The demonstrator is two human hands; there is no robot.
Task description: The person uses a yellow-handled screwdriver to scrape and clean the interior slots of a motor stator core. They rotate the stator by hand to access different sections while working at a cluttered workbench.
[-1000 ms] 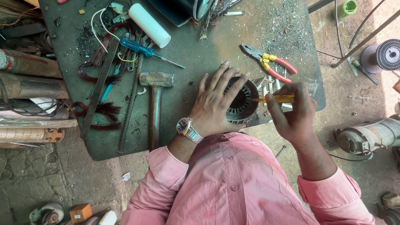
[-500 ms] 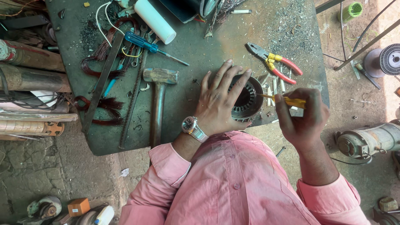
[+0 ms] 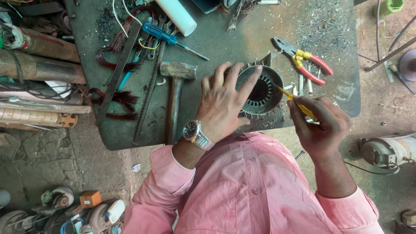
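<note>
The person is bracing a round metal stator core (image 3: 263,90), which is sitting near the front edge of the metal workbench (image 3: 242,34), just ahead of the person's pink shirt (image 3: 255,190). The left hand (image 3: 223,106) is lying spread over the core's left rim, fingers splayed wide and pressing on the top face rather than closing round anything; a wristwatch (image 3: 193,131) is showing at the wrist. The right hand (image 3: 320,123) is gripping a thin yellow-handled tool (image 3: 294,100) in a tight pinch, and the tool is angling up and left, its tip reaching the core's right rim at the slots. Whether the tip is sitting inside a slot cannot be told.

Risks, as judged from this position: the core is being held only by palm pressure, so a hard push from the tool could be sliding it toward the left fingers or rotating it. The tool tip is pointing toward the bracing hand, and a slip out of the slot could be driving it across the bore into those fingers. The core is also lying close to the bench edge, so it could be tipping off.

A hammer (image 3: 175,93) is lying just left of the bracing hand, red-and-yellow pliers (image 3: 305,63) are lying behind the core, and a blue screwdriver (image 3: 167,38) is resting further back.
</note>
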